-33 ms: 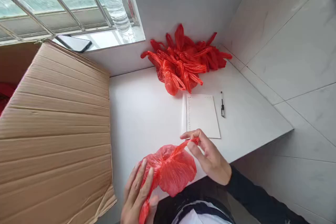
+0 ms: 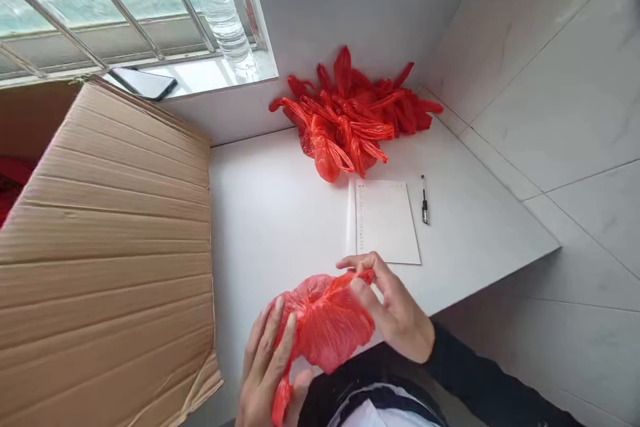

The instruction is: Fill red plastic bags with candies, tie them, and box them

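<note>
A thin red plastic bag (image 2: 333, 330), gathered and creased at its middle, is stretched between my two hands at the table's near edge. My left hand (image 2: 267, 363) has its fingers over the bag's left side, and a twisted red end hangs down between them and the thumb. The other twisted end is pinched between the thumb and fingers of my right hand (image 2: 395, 310), near the notebook's bottom edge. Whatever the bag may contain cannot be made out.
Several knotted red bags (image 2: 345, 120) lie heaped against the wall. A spiral notebook (image 2: 387, 223) and a pen (image 2: 425, 200) are on the white table (image 2: 270, 213). An open cardboard box (image 2: 125, 247) stands at left. A phone (image 2: 145, 83) rests on the windowsill.
My hands have come slightly closer together, the left moving right and the right moving left and a little down. The bag's right end has moved with my right hand.
</note>
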`<state>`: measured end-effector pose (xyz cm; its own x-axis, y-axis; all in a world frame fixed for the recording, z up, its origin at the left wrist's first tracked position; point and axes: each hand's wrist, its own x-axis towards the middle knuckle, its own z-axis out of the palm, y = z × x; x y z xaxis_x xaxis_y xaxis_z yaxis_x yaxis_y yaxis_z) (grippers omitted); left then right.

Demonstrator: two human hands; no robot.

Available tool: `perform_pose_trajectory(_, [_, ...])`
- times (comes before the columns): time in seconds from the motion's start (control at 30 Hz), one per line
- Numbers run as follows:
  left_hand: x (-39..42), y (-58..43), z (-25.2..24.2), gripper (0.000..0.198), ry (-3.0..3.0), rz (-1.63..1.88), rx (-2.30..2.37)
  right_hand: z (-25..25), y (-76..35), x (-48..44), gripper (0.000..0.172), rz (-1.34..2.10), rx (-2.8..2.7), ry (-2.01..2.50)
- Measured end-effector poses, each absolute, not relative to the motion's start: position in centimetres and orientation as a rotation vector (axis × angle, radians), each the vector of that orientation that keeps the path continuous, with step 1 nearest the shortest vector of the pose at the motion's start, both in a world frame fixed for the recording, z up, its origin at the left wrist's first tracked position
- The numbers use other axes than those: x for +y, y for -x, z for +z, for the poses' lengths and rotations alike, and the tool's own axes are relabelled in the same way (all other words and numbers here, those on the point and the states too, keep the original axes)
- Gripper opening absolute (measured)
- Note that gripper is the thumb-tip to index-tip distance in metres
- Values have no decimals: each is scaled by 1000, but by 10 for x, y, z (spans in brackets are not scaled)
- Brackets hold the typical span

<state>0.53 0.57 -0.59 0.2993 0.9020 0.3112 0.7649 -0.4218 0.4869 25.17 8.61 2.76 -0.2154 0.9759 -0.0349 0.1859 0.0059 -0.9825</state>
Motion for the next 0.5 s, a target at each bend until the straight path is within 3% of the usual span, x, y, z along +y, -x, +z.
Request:
perform_pose_trajectory(0.23, [24,-26,-45,63,-2438,678,1589,-28,-205,59,10,748,-2027,1161])
perform_pose_trajectory(0.37, [20,-29,-58,61,-2444,627,1619,-48,-205,59,8,639,-2079,1214])
perform_pose_trajectory(0.5, [14,-32,-53,60,-2474,525,1672,-58,-208,52,25,584,-2094,1233])
